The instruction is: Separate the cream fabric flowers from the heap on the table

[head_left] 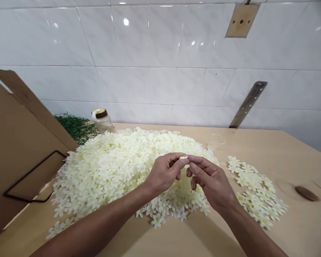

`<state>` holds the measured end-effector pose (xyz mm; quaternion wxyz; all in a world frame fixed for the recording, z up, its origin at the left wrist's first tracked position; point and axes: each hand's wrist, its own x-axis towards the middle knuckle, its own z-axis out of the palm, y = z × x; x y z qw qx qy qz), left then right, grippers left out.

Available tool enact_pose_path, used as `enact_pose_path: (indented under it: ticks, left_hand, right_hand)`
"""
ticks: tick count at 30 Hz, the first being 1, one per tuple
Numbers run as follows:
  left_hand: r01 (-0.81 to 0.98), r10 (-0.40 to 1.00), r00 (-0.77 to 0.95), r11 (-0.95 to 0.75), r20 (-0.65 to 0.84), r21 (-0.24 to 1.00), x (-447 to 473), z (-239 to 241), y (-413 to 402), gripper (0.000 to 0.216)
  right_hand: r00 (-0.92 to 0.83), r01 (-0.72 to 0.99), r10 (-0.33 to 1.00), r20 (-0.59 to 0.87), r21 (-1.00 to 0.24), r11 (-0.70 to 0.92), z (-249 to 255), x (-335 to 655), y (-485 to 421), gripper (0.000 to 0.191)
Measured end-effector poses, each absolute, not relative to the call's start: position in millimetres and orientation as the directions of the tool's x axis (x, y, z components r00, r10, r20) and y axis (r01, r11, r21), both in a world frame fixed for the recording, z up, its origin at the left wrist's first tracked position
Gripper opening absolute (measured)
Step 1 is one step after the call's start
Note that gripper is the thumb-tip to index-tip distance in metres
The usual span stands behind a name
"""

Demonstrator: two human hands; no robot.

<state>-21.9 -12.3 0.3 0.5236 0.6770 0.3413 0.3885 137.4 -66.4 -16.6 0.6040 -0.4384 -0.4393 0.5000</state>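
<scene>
Above a big heap of pale cream artificial flowers (117,157), my two hands meet at the fingertips. My left hand (164,171) pinches a small white artificial flower (183,157) between thumb and forefinger; most of it is hidden by the fingers. From the other side, my right hand (210,178) has its thumb and fingers closed at the same flower, the other fingers curled. How exactly the right fingertips grip it is too small to see. To the right of my right hand lies a smaller, flatter group of the same flowers (256,189).
At the left stands a cardboard box (21,142), with a black wire frame (32,171) by it. Green artificial stems (76,126) and a bottle with a brown-yellow lid (103,121) are behind the heap. A dark oval object (306,193) lies far right; a metal bracket (247,105) is against the tiled wall.
</scene>
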Motion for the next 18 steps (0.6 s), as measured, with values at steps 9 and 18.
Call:
enact_pose_path:
  ticks: [9, 18]
  left_hand:
    - [0.133, 0.78, 0.545, -0.442, 0.307, 0.887, -26, 1, -16, 0.034]
    - [0.252, 0.8, 0.448, -0.541, 0.399, 0.803, -28, -5, -7, 0.042]
  right_hand:
    - [0.089, -0.103, 0.992, 0.09, -0.99, 0.099, -26, 146, -65, 0.029]
    - [0.365, 0.505, 0.873, 0.322, -0.857, 0.105, -10, 147, -68, 0.034]
